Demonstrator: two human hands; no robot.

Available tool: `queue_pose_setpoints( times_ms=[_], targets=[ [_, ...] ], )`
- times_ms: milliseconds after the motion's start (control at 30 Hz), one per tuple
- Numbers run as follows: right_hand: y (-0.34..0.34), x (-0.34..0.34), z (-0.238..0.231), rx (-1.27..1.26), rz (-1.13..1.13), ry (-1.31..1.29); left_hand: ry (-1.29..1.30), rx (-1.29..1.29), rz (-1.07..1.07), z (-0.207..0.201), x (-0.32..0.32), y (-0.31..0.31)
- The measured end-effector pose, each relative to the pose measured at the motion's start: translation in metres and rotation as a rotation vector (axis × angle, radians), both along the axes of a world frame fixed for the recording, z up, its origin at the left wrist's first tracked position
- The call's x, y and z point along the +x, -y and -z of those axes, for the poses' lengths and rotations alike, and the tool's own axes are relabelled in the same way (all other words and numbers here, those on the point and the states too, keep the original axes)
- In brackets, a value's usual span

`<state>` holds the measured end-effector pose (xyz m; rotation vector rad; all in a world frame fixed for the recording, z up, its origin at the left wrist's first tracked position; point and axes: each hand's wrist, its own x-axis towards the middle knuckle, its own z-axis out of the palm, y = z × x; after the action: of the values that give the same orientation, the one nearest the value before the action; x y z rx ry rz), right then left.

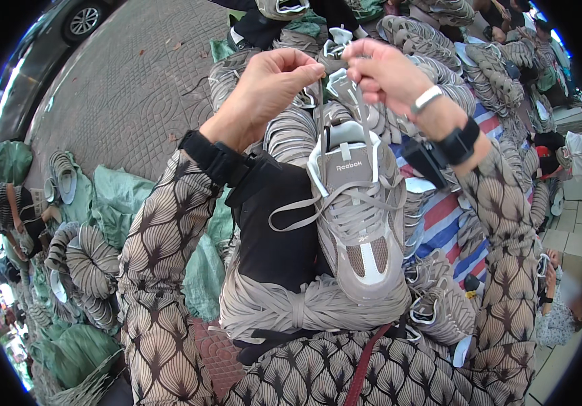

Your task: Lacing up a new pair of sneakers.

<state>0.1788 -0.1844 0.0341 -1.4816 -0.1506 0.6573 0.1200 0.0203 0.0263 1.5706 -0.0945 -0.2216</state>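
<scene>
A grey and beige sneaker [369, 281] lies across my lap, toe toward me, with white edging and a white strip on the toe. A flat grey shoelace [341, 196] crosses its front, one loop hanging out to the left. Beyond the collar, my left hand [270, 84] is closed, thumb and fingertips pinching one lace strand pulled up from the shoe. Level with it, my right hand [394, 76] pinches the other strand, fingers curled. Under the toe, a tied bundle of grey shoelaces [267, 308] rests on my lap.
Stacked sneakers [433, 54] run ahead and to the right, partly on a striped tarp [440, 220]. More sneakers [443, 304] sit by my right thigh. Green sacks [125, 199] and shoe stacks lie left. A parked car [47, 51] stands far left; other people [16, 210] sit around.
</scene>
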Motion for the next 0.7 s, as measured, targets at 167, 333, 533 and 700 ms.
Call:
queue_pose_setpoints(
  times_ms=[167,333,533,700],
  targets=[
    [-0.01,-0.034,-0.014,0.043,-0.219,-0.139,0.044,-0.105,0.059,0.006,0.002,-0.001],
    [-0.028,0.005,0.004,0.112,-0.146,0.141,0.138,-0.171,-0.16,0.009,0.023,0.016],
    [-0.023,0.074,0.025,0.458,-0.039,0.195,-0.307,-0.481,0.0,0.024,0.045,0.043],
    [-0.007,-0.011,-0.041,0.448,0.273,-0.002,-0.231,-0.526,0.075,0.02,0.016,0.028]
  ],
)
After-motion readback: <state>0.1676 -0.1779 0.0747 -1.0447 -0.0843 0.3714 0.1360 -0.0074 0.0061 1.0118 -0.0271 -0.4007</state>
